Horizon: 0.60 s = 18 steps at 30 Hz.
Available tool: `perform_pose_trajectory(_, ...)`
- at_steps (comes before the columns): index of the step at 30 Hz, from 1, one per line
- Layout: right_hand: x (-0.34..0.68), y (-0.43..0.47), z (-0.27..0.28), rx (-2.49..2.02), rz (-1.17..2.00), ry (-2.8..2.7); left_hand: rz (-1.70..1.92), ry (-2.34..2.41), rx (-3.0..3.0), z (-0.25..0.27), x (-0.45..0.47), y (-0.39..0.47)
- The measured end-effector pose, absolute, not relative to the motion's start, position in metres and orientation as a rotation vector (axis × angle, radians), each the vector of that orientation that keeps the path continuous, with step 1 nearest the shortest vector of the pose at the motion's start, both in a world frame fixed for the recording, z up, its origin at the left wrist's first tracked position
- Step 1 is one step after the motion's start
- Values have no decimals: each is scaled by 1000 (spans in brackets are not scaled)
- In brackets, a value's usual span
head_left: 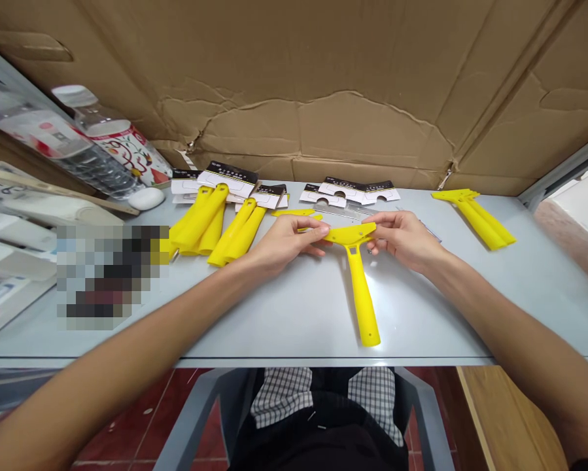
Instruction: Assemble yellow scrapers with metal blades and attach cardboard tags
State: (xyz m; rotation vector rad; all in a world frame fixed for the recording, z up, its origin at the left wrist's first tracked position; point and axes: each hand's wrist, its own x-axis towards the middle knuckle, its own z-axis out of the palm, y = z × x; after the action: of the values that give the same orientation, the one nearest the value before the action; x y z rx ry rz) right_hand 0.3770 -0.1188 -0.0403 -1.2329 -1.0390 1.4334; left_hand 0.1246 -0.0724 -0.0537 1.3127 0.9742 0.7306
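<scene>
A yellow T-shaped scraper (362, 294) lies over the grey table, its handle pointing toward me. My left hand (294, 242) pinches the left end of its wide head between thumb and fingers. At the opposite end, my right hand (399, 239) grips the head, with some of its fingers hidden behind. Just beyond my hands are flat silvery strips (340, 210), partly covered. Another yellow piece (294, 212) shows behind my left hand.
Several yellow scrapers with black-and-white cards (229, 178) lie to the left. More cards (355, 188) sit at the back. Yellow handles (484, 219) rest at the right. Bottles (120, 140) and a white egg-shaped object (146, 198) stand far left. Cardboard (323, 59) walls off the rear.
</scene>
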Motion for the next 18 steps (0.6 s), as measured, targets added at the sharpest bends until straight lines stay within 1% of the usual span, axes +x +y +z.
perform_pose_trajectory(5,380,-119,-45,-1234,1425,-1070,692,982,1297,-51,126,-74)
perform_pose_trajectory(10,381,-117,-46,-1234,1414,-1091,809,949,1286,-56,127,-73)
perform_pose_trajectory(14,381,-117,-46,-1247,1402,-1062,810,883,1158,-60,129,-74)
perform_pose_trajectory(18,381,-117,-45,-1258,1401,-1052,903,985,1221,-55,130,-77)
